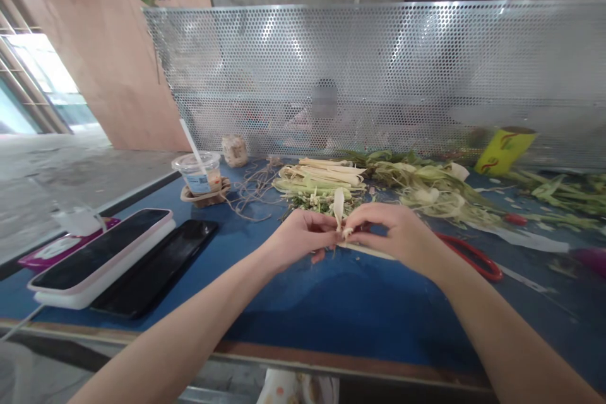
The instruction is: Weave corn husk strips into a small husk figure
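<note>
My left hand (307,233) and my right hand (395,233) meet over the middle of the blue table. Both are closed in a pinch on a pale strip of husk (338,205), whose tip stands upright between the fingers. A small knotted or bunched bit shows at the right fingertips; its details are too small to tell. Beneath my right hand lies another pale husk strip (372,252). Just beyond my hands rests a pile of flat, pale corn-like husks (326,173), with small green sprigs (315,201) in front of it.
Left: a drink cup with straw (199,173), loose twine (253,189), a black phone (158,268) and a pink-edged phone (104,249) on a white block. Right: leafy husks (430,186), red-handled scissors (473,257), a yellow roll (504,150). A perforated metal screen (379,76) stands behind.
</note>
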Available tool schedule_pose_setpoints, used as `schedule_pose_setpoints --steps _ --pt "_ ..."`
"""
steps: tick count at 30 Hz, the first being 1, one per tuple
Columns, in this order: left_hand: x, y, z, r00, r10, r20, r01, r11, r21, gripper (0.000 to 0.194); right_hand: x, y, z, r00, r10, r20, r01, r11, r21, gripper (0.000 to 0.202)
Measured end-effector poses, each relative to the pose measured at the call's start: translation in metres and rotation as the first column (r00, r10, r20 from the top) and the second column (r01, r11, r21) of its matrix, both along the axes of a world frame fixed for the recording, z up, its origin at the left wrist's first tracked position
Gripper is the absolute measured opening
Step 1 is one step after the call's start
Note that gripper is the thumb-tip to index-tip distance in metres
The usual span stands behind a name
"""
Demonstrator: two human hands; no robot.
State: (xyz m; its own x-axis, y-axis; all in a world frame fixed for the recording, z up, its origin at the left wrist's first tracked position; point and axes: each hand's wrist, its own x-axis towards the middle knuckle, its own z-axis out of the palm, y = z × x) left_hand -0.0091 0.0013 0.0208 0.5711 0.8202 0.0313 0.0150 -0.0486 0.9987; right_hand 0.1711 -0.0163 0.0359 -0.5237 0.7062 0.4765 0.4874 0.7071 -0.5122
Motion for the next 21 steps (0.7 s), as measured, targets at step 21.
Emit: schedule_pose_setpoints --steps 21 --pt "0.0085 -0.0074 0.0019 0.984 0.161 0.078 -0.179 0.904 0.389 0.015 -0.0068 -0.0022 -0.0001 0.915 -0.172 -0.364 0.118 0.979 -0.165 0.016"
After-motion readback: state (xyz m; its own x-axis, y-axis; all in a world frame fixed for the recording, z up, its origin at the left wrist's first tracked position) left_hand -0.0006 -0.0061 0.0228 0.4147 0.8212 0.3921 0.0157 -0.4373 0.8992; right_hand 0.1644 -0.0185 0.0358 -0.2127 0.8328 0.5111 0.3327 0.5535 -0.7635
